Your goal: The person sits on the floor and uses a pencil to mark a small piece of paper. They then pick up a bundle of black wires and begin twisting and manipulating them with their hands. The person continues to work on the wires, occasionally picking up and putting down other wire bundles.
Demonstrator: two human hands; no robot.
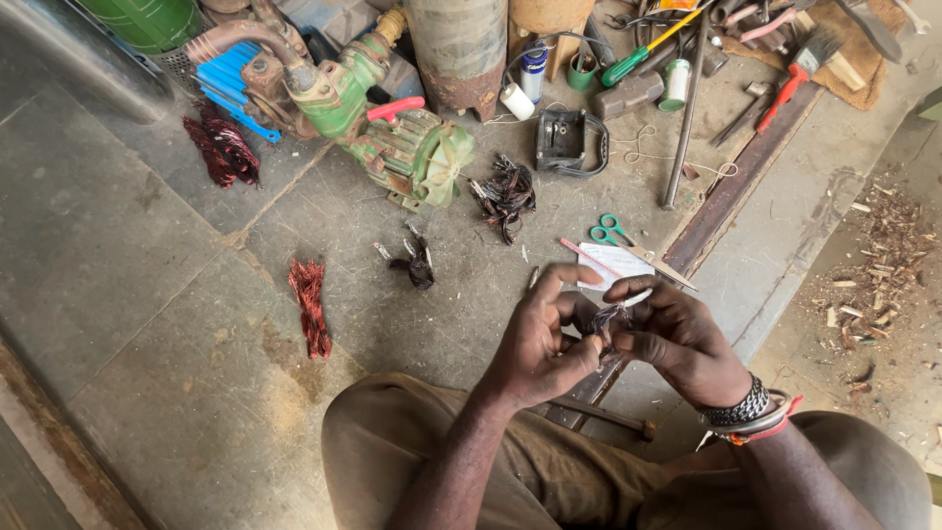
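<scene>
While left hand (538,344) and right hand (677,339) pinch wire bundle (610,319) together; scissors (616,234) nearby.

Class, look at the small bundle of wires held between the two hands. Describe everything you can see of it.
The wire bundle is a small, dark tangle of thin strands, seemingly burnt or dirty wire; a pale, whitish sleeve-like piece sticks out at its upper right. It is held above the concrete floor, in front of the person's knees. The left hand pinches it from the left, the right hand from the right, fingertips meeting on it. Finer detail is too small to tell.
</scene>
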